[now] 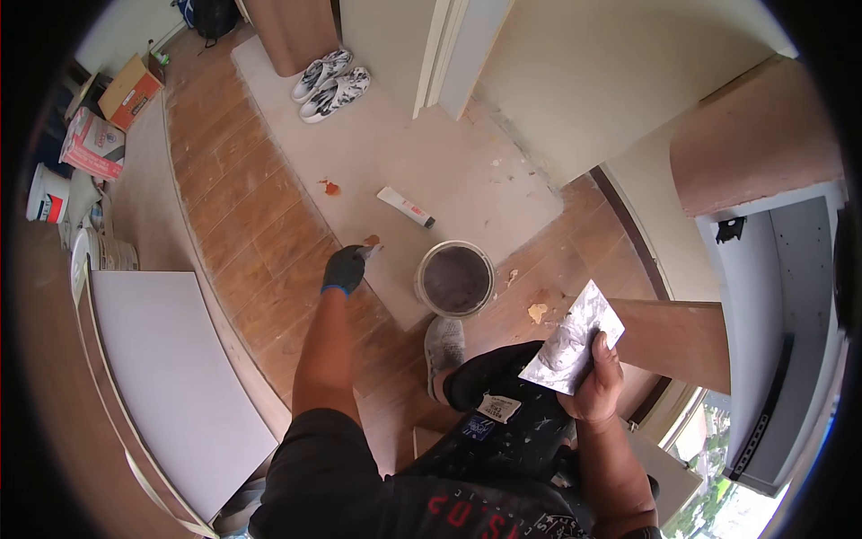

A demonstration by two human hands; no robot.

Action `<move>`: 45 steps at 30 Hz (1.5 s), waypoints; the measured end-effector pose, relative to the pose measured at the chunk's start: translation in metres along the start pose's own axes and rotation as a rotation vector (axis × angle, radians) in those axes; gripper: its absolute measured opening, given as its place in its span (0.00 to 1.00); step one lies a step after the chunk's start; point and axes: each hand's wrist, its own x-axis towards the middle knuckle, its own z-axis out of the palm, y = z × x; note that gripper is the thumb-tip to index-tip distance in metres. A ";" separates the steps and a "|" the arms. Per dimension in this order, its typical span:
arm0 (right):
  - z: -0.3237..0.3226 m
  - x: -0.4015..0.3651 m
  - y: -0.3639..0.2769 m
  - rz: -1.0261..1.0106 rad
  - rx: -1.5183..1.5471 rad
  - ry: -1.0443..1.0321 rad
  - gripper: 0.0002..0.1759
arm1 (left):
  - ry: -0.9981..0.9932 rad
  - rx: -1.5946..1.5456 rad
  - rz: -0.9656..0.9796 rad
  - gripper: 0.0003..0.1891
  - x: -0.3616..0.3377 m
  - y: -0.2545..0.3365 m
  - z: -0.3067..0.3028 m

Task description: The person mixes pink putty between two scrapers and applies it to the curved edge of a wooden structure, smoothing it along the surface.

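My left hand (344, 269), in a dark glove with a blue cuff, reaches down over the floor at left of centre. Its fingers are closed, and a small pale-grey piece juts from them, too small to name. Bare, my right hand (596, 386) grips a silvery metal plate (575, 340) by its lower edge, thumb on top; the plate's face is smeared. Between the hands stands an open bucket (420, 286) with greyish-brown material inside. Just beyond it lies a white tube (406, 207) with a dark cap. An orange-brown scrap (373, 240) is close to my left fingertips.
Patterned shoes (330, 85) sit on the pale floor sheet (278, 108). Cardboard boxes (132, 92) and a white tub (47, 193) line the left side, above a white panel (171, 359). At right are a wooden board (673, 337) and a grey cabinet (754, 296). My shoe (444, 346) is beside the bucket.
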 end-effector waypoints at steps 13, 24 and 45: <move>-0.016 -0.024 0.005 -0.064 0.062 -0.090 0.24 | 0.247 -0.010 0.089 0.18 -0.054 0.025 -0.036; -0.016 -0.001 0.001 -0.020 0.066 0.006 0.24 | 0.197 0.403 0.073 0.16 0.002 0.007 0.043; -0.011 0.002 -0.002 0.033 0.113 -0.041 0.24 | -0.128 -0.965 0.001 0.16 -0.025 -0.015 0.009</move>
